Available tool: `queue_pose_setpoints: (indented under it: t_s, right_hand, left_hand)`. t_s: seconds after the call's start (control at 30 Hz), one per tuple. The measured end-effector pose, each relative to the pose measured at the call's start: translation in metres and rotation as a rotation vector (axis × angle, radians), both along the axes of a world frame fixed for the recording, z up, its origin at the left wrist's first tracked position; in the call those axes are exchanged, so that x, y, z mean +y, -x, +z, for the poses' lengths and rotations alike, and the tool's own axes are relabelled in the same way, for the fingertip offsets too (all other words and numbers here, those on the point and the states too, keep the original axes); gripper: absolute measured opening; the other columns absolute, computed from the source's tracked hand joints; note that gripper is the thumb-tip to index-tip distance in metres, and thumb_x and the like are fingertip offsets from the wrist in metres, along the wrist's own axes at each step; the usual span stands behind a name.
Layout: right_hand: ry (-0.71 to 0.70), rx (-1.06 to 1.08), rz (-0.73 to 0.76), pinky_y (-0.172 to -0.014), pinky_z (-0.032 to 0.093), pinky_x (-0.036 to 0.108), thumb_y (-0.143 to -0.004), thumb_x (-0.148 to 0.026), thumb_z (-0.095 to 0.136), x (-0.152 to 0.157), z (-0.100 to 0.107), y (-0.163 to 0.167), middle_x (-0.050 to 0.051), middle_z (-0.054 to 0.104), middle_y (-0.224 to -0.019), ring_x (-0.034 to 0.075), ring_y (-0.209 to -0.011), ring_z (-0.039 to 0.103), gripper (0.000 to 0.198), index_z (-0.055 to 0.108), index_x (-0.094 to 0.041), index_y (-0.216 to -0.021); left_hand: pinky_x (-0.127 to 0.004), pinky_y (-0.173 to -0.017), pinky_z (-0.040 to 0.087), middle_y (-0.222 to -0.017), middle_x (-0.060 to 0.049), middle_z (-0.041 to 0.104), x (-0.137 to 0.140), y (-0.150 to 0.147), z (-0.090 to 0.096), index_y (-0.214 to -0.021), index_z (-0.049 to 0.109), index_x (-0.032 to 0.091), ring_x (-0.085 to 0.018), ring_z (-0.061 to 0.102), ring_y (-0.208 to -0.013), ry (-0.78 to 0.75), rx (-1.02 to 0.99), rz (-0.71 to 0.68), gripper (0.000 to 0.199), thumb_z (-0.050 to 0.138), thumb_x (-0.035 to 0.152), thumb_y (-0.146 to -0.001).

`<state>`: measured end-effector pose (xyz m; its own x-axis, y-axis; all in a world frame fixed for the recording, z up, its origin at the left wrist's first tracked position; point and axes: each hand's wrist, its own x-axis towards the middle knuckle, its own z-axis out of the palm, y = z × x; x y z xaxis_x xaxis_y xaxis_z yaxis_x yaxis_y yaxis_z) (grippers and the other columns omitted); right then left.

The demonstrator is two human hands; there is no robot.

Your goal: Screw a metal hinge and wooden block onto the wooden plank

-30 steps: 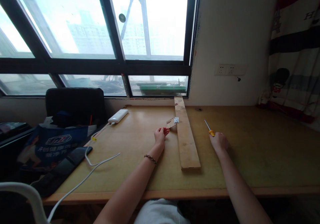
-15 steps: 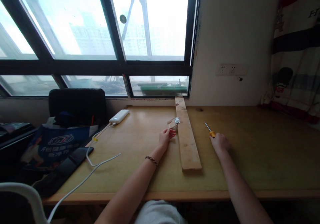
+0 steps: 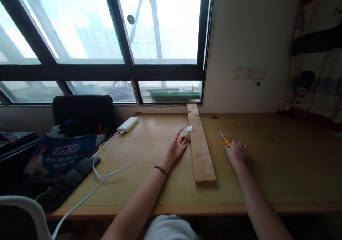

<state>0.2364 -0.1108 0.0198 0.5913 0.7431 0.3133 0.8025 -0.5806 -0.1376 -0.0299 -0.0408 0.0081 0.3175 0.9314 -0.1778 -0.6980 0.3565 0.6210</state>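
Observation:
A long wooden board [image 3: 200, 151] lies lengthwise on the table, its far end near the window. A small metal hinge [image 3: 189, 128] sits on the board's left edge, reaching over to a small wooden piece [image 3: 184, 133] beside it. My left hand [image 3: 176, 148] rests just below that piece, its fingers apart and the index finger stretched along the piece's left side. To the right of the board, my right hand [image 3: 237, 151] lies low on the table with bent fingers around a screwdriver [image 3: 227, 143]. Its yellow handle is partly hidden by the hand, and its shaft points away to the left.
A white power bank [image 3: 127, 124] with a white cable [image 3: 107, 175] lies at the table's left edge. A black chair [image 3: 82, 111] holding a blue bag [image 3: 64, 154] stands left of the table. Behind are a window and wall sockets [image 3: 248, 73]; a curtain [image 3: 315, 69] hangs at right.
My left hand's fingers have spread from a pinch near the wooden piece, with the index finger now extended. My right fingers have loosened slightly; the screwdriver and board stay in place.

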Motion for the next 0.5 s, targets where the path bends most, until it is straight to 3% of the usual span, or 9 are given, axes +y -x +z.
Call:
queue_pose_setpoints:
  t_s: [0.27, 0.4, 0.5]
  right_hand:
    - [-0.155, -0.03, 0.027, -0.08, 0.038, 0.045, -0.075, -0.043, 0.056, 0.001, -0.003, -0.002, 0.019, 0.055, -0.099, 0.036, -0.101, 0.045, 0.039, 0.06, -0.009, -0.094]
    - [-0.393, -0.016, 0.301, -0.097, 0.029, 0.044, -0.079, -0.032, 0.053, 0.008, -0.003, 0.0, 0.02, 0.048, -0.118, 0.031, -0.117, 0.034, 0.036, 0.055, -0.008, -0.106]
    - [-0.556, 0.095, 0.575, -0.101, 0.028, 0.042, -0.085, -0.028, 0.043, 0.016, -0.003, 0.012, 0.016, 0.05, -0.118, 0.025, -0.118, 0.037, 0.032, 0.054, -0.011, -0.109]
  left_hand:
    - [-0.028, -0.082, 0.046, -0.101, -0.007, 0.057, 0.007, 0.004, -0.004, -0.084, 0.06, 0.019, -0.013, 0.057, -0.091, 0.017, -0.028, 0.169, 0.012, 0.051, 0.026, -0.082]
    - [-0.025, -0.08, 0.045, -0.112, -0.004, 0.056, 0.007, 0.002, -0.007, -0.088, 0.061, 0.022, -0.014, 0.054, -0.103, -0.057, 0.026, 0.225, 0.011, 0.055, 0.022, -0.079]
    - [-0.023, -0.081, 0.044, -0.119, -0.004, 0.052, 0.003, -0.002, -0.006, -0.1, 0.06, 0.025, -0.015, 0.05, -0.111, -0.139, 0.093, 0.248, 0.023, 0.058, 0.025, -0.077]
